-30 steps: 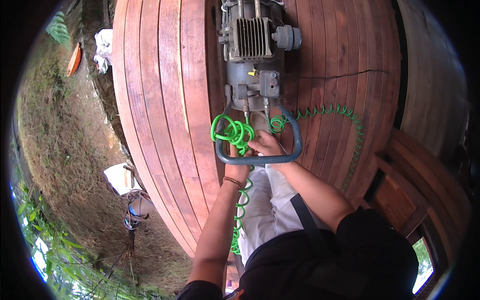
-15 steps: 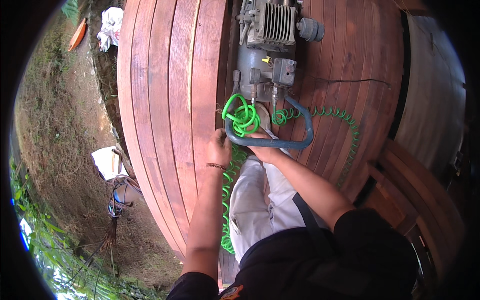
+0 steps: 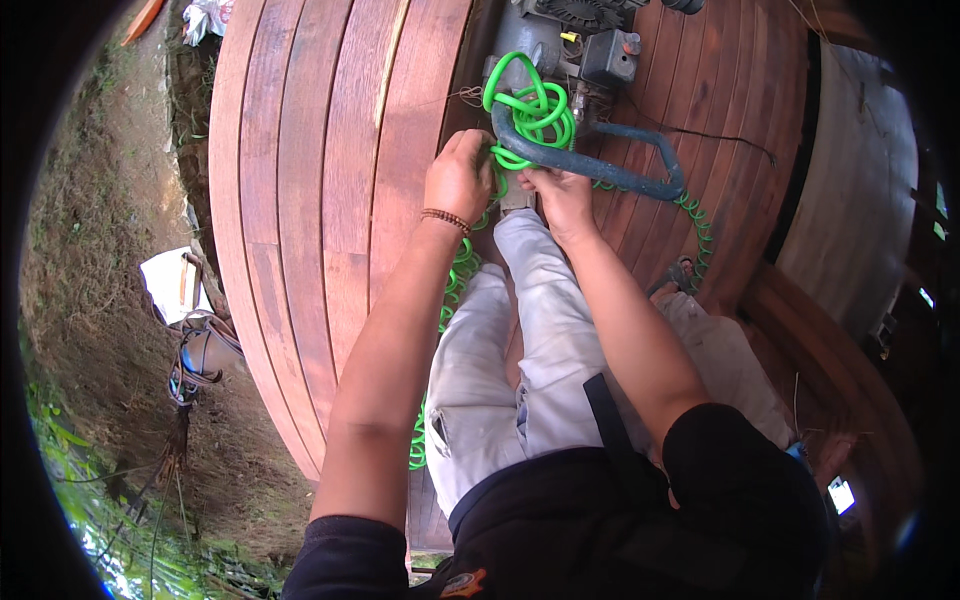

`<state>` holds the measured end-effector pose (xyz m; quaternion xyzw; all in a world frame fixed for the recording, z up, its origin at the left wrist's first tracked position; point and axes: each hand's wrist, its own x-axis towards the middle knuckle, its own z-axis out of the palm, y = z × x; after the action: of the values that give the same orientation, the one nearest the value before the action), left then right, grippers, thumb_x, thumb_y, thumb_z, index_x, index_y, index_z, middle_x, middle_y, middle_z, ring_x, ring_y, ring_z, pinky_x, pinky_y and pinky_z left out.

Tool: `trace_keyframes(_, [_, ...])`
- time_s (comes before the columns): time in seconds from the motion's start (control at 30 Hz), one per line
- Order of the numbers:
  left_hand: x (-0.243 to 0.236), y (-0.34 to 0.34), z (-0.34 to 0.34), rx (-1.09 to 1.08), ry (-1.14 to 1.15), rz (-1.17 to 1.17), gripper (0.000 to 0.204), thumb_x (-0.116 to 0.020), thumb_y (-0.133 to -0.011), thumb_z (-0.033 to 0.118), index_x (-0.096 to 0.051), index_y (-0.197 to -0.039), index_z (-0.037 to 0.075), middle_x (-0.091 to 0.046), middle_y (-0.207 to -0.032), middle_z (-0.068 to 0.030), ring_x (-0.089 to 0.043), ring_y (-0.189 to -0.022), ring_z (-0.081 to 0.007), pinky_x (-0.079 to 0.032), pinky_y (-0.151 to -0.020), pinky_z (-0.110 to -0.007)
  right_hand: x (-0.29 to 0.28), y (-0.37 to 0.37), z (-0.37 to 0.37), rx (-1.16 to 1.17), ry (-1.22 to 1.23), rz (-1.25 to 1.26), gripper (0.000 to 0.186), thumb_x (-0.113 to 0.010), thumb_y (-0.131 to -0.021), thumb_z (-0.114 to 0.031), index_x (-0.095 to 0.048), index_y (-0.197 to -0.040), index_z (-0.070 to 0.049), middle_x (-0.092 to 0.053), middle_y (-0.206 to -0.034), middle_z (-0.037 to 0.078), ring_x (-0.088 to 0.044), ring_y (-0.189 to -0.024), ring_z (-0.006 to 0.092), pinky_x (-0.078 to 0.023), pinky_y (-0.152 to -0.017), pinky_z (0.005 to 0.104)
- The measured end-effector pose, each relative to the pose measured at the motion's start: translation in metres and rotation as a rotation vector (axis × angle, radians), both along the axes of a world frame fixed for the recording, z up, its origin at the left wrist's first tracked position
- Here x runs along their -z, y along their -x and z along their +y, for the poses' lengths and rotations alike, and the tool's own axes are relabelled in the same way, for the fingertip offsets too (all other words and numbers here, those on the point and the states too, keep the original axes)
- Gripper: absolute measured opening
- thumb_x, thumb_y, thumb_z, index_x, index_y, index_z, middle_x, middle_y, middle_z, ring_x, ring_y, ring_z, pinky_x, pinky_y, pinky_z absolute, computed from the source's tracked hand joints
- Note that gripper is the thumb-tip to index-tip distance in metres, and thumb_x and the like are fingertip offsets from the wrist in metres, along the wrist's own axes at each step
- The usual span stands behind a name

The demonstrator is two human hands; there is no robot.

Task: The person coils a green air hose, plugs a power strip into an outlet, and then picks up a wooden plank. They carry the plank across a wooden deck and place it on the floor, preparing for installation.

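At upper centre, my left hand [image 3: 461, 182] and right hand [image 3: 567, 206] have fingers [image 3: 470, 143] clenched on one green hose [image 3: 545, 122] against one handle [image 3: 600, 172].

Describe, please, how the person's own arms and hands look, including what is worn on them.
The left hand and the right hand wear no gloves. A brown beaded bracelet circles the left wrist; none shows on the right wrist. The black sleeves are short, leaving both forearms uncovered.
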<state>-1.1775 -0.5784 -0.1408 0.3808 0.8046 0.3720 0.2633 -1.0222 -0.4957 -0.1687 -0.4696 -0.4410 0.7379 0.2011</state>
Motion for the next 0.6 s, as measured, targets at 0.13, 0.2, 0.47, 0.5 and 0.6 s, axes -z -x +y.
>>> trace_keyframes(0.13, [0.0,-0.009,-0.004,-0.041,-0.034,-0.082,0.018,-0.066,-0.088,0.004,-0.063,-0.105,0.007,-0.067,-0.105,-0.0168,-0.067,-0.097,-0.04,-0.054,-0.083,-0.047,-0.009,0.003,-0.001,0.266,0.107,0.273,0.018,-0.061,-0.094,-0.001,-0.069,-0.11,-0.005,-0.072,-0.107,0.006,-0.067,-0.097,0.0157,-0.051,-0.081,0.0306])
trace_keyframes(0.2, [0.003,-0.01,-0.002,-0.074,-0.076,-0.121,0.02,-0.065,-0.086,0.002,-0.065,-0.106,0.006,-0.066,-0.105,-0.0174,-0.067,-0.099,-0.0384,-0.054,-0.087,-0.045,-0.008,0.006,0.001,0.257,0.08,0.307,0.018,-0.065,-0.093,0.0,-0.069,-0.11,-0.005,-0.072,-0.106,0.005,-0.066,-0.095,0.0156,-0.051,-0.078,0.031])
trace_keyframes(0.47, [0.035,0.009,-0.008,-0.089,-0.147,-0.093,0.018,-0.062,-0.085,0.005,-0.069,-0.102,0.004,-0.066,-0.106,-0.0164,-0.067,-0.099,-0.0351,-0.054,-0.089,-0.039,0.028,0.023,0.023,0.055,0.049,0.306,0.023,-0.06,-0.097,-0.001,-0.068,-0.117,-0.008,-0.069,-0.104,0.003,-0.061,-0.091,0.0124,-0.045,-0.07,0.0301])
trace_keyframes(0.5, [0.037,0.012,-0.012,-0.084,-0.168,-0.079,0.016,-0.062,-0.085,0.006,-0.068,-0.099,0.004,-0.066,-0.103,-0.0163,-0.066,-0.097,-0.0362,-0.054,-0.087,-0.041,0.032,0.027,0.024,0.046,0.022,0.176,0.023,-0.058,-0.098,-0.002,-0.068,-0.118,-0.009,-0.069,-0.103,0.003,-0.061,-0.089,0.0126,-0.044,-0.07,0.0312])
trace_keyframes(0.6, [0.033,0.02,-0.031,-0.084,-0.248,-0.037,0.012,-0.063,-0.083,0.014,-0.064,-0.092,0.004,-0.064,-0.091,-0.015,-0.065,-0.088,-0.0357,-0.053,-0.079,-0.043,0.034,0.033,0.026,-0.202,-0.311,-0.039,0.026,-0.069,-0.097,-0.013,-0.069,-0.122,-0.006,-0.07,-0.097,0.001,-0.06,-0.084,0.011,-0.047,-0.072,0.0285])
